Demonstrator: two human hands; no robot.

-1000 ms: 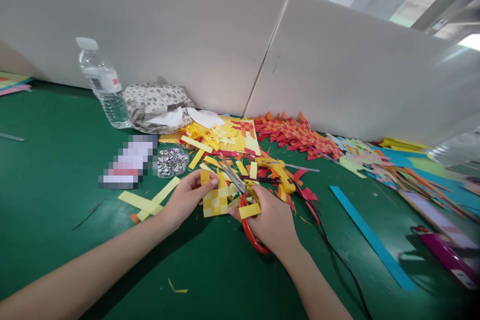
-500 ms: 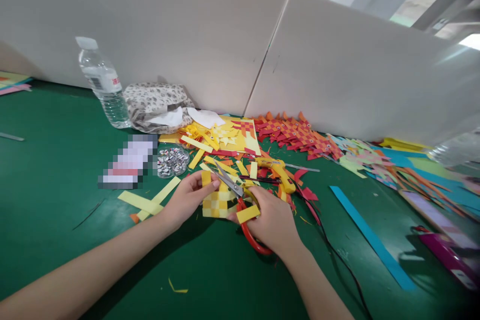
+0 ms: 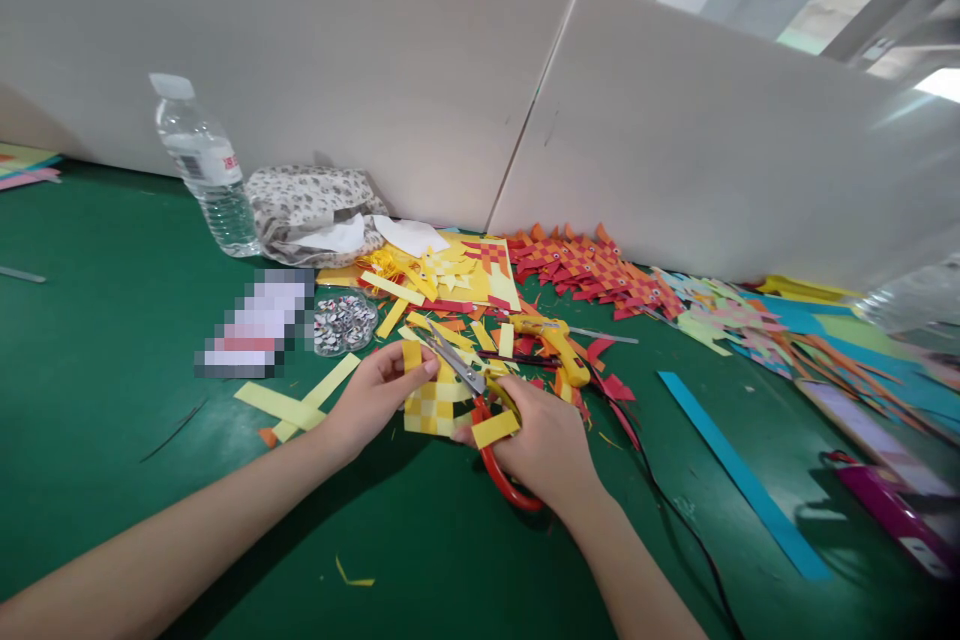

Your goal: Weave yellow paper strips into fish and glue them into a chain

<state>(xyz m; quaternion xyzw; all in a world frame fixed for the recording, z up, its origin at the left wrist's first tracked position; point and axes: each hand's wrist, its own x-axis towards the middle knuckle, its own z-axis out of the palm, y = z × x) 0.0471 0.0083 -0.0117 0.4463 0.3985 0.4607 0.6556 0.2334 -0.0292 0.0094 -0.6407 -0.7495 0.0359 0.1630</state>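
Observation:
My left hand [image 3: 388, 382] pinches the upper part of a woven yellow paper piece [image 3: 429, 415], checkered in two shades with loose strip ends. In my right hand [image 3: 546, 435] are red-handled scissors [image 3: 504, 482]. Their metal blades point up and left, just beside the left fingertips, and look nearly closed. A short folded yellow strip [image 3: 495, 428] lies across the right fingers by the handle; I cannot tell whether it belongs to the woven piece. Scattered yellow paper strips [image 3: 508, 340] lie behind the hands, with a yellow glue gun [image 3: 568, 352] close beyond the right hand.
A water bottle [image 3: 206, 175] and a spotted tissue pack [image 3: 311, 210] stand near the partition. Woven red-orange paper fish [image 3: 589, 265] are heaped at the back. Googly eyes [image 3: 345, 322] lie left of centre. A black cord [image 3: 679, 515] and a blue strip [image 3: 739, 470] are at right.

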